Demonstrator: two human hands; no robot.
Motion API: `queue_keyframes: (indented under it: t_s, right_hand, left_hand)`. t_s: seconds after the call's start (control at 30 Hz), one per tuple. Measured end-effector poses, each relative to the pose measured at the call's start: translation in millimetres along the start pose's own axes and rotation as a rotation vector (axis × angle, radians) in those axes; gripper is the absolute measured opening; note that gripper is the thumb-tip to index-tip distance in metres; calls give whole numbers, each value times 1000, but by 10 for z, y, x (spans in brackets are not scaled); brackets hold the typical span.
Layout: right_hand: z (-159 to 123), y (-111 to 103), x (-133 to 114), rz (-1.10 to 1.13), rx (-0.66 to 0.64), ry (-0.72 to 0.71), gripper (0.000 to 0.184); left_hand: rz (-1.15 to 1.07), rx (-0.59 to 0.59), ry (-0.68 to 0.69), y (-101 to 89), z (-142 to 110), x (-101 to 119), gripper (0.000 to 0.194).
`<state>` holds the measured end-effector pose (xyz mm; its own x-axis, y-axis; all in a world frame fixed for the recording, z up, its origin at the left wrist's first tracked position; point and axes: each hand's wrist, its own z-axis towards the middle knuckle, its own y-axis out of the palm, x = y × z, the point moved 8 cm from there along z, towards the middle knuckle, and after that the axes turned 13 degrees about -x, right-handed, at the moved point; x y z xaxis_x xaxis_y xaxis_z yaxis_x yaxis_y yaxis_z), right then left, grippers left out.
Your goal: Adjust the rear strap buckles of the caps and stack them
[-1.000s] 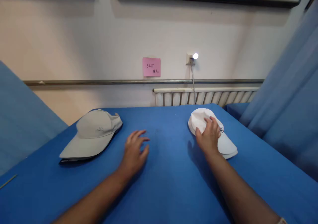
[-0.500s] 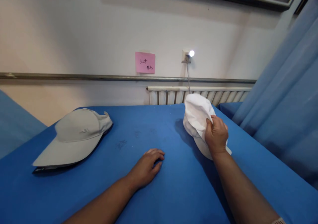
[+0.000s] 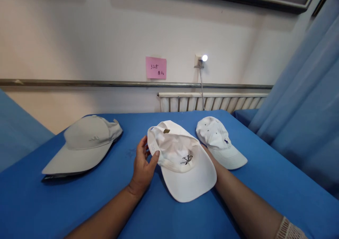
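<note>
A white baseball cap (image 3: 182, 150) with a dark logo on its front is held up in the middle, tilted with its brim toward me. My left hand (image 3: 144, 163) is closed on its back band, thumb on the near side. At the cap's far right side, my right hand (image 3: 209, 155) holds it from behind; the cap hides its fingers. Just right of that hand, a second white baseball cap (image 3: 215, 133) with a small dark emblem rests on the table. A grey baseball cap (image 3: 86, 134) lies at the left on top of something dark.
A blue cloth covers the table (image 3: 169, 221). Behind it are a metal rail (image 3: 106, 83), a white radiator (image 3: 182, 103), a pink note (image 3: 156, 68) and a socket with a lit plug (image 3: 200, 61). Blue curtains (image 3: 299, 104) hang at the right.
My right hand has brought the logo cap leftward to the middle, uncovering the second white cap. My left hand has risen from the table and taken hold of the logo cap's band.
</note>
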<state>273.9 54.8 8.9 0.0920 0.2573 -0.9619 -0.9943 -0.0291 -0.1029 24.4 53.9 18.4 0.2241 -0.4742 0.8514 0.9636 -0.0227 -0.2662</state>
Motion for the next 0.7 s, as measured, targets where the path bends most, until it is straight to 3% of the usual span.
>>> queue_keyframes:
  t_s: [0.13, 0.23, 0.37, 0.47, 0.57, 0.63, 0.7]
  right_hand:
    - [-15, 33, -45, 125, -113, 50, 38]
    - [-64, -63, -184, 85, -108, 12, 38]
    - [-192, -186, -516, -308, -32, -183, 32]
    - [-276, -59, -718, -589, -132, -382, 24]
    - [-258, 8, -717, -757, -177, -441, 25]
    - [-217, -80, -694, -854, -58, -410, 23]
    - [-281, -199, -789, -909, 155, -465, 21]
  left_hand:
    - [171, 51, 191, -80, -69, 316, 71]
    - [359, 71, 325, -78, -137, 552, 73]
    - [504, 122, 416, -100, -204, 742, 75]
    - [593, 128, 493, -101, -247, 846, 70]
    - [668, 18, 465, -43, -220, 824, 43]
    - [684, -120, 372, 29, -165, 724, 27]
    - [690, -242, 268, 104, -120, 614, 20]
